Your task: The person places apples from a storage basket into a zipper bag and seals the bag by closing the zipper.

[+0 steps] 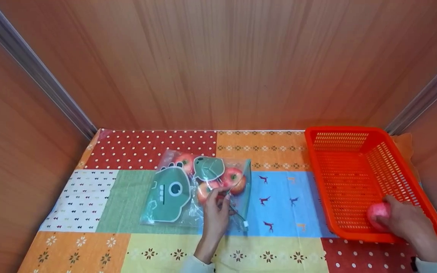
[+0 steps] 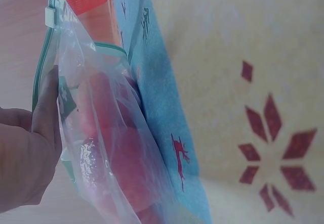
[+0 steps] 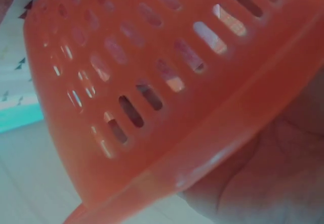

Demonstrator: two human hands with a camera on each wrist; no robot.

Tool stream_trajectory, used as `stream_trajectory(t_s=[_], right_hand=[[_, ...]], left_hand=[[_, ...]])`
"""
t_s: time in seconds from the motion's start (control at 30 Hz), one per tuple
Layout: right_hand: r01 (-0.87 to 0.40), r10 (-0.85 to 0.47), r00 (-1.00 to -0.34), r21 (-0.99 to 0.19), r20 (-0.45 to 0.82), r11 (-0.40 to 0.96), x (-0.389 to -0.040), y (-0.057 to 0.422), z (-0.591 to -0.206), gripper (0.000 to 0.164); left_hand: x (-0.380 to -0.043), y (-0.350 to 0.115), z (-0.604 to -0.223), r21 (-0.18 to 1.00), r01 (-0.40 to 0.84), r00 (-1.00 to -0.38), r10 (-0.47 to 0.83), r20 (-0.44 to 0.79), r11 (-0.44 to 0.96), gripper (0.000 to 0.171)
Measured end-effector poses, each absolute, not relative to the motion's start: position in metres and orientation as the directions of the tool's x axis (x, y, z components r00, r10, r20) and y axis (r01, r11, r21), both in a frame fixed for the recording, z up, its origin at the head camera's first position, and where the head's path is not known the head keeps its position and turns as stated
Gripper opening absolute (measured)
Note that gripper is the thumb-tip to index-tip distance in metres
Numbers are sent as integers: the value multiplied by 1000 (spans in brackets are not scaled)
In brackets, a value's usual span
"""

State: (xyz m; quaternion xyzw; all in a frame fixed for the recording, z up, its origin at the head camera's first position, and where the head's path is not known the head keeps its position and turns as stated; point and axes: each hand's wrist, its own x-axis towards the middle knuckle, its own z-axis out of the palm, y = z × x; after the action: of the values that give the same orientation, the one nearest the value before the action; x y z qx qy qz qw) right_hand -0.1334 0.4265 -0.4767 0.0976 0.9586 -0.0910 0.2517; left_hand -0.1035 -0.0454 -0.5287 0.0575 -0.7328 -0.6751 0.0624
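A clear zip bag (image 1: 188,220) with a green cartoon monster print lies on the cloth with several red apples (image 1: 233,180) inside. My left hand (image 1: 216,214) pinches the bag's open edge near the green zip strip; the left wrist view shows the thumb and fingers on the plastic, with the white slider (image 2: 50,17) above them. At the right, my right hand (image 1: 408,220) reaches over the near rim of the orange basket (image 1: 319,189) and grips an apple (image 1: 378,215) in its near right corner. The basket wall hides most of that hand in the right wrist view.
A patchwork cloth (image 1: 165,254) covers the table under the bag and the basket. Wood-grain panels (image 1: 218,64) close off the back and both sides, and the basket stands close to the right one.
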Motion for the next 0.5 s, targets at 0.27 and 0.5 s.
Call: stream_trajectory(t_s=[0.27, 0.5], right_hand=[[244, 132, -897, -225, -422, 943, -132, 426, -479, 89], [254, 123, -881, -237, -457, 938, -131, 427, -476, 89]], left_hand=[[-103, -45, -529, 998, 16, -986, -163, 26, 64, 23], [-104, -43, -529, 998, 20, -986, -163, 31, 67, 22]])
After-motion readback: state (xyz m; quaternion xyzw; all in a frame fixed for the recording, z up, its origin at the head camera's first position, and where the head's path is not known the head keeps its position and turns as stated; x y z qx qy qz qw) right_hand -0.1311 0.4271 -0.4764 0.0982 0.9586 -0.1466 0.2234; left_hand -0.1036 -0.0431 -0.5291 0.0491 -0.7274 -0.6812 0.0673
